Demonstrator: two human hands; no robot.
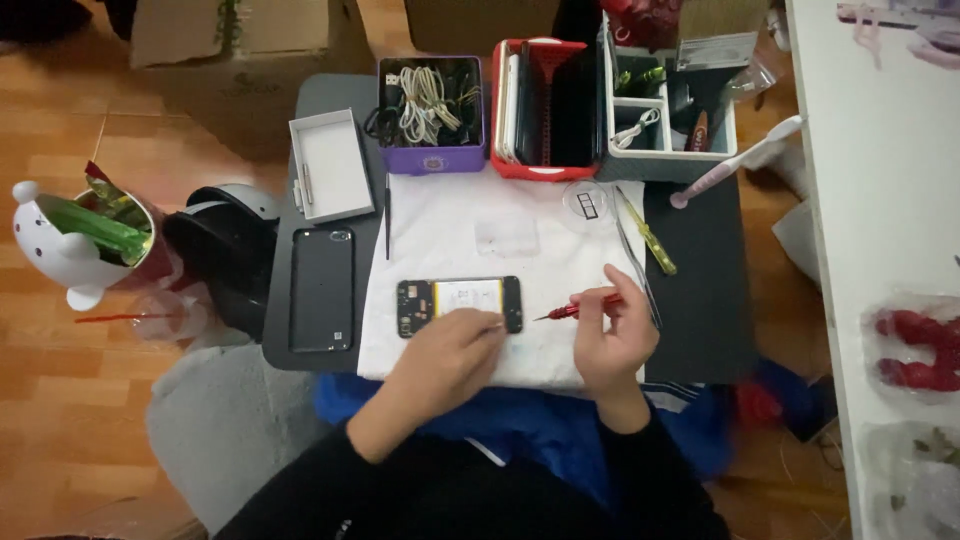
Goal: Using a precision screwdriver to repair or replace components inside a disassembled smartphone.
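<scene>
1. Left hand: grip pressed flat on the lower edge of the opened phone, fingers closed over nothing.
2. Right hand: grip pinching a red screwdriver, tip just right of the phone.
3. Under both: white cloth on the tabletop.

We see cardboard boxes on floor behind the purple bin, brown w/ a pale label. Purple bin has a small round label on its front wall. Clear plastic packs w/ red contents lie far right of bin, on white surface.
</scene>
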